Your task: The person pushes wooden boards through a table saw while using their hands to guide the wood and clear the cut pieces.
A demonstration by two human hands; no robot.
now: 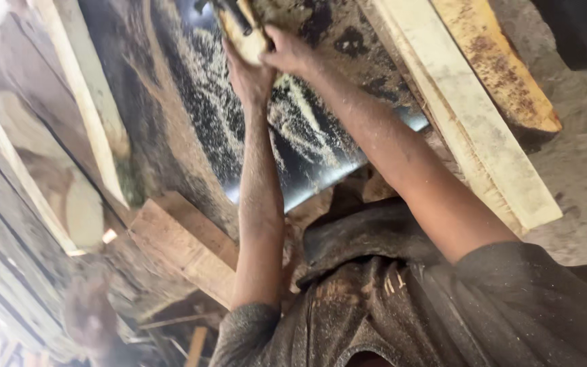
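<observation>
Both my arms reach toward the top of the view and meet at a small pale wood piece (242, 34). My left hand (249, 73) grips it from below, and my right hand (287, 51) presses on it from the right. The piece lies on a dark metal table top (307, 156) streaked with sawdust. Something dark sits on the wood piece at the top edge; I cannot tell what it is. My forearms and dark shirt are dusted with sawdust.
Two long pale planks (463, 115) lie along the table's right side, the outer one (504, 68) stained orange. A thick wood block (185, 245) sits at lower left. More boards (83, 88) lean at the left. Sawdust-covered ground (585, 156) shows at the right.
</observation>
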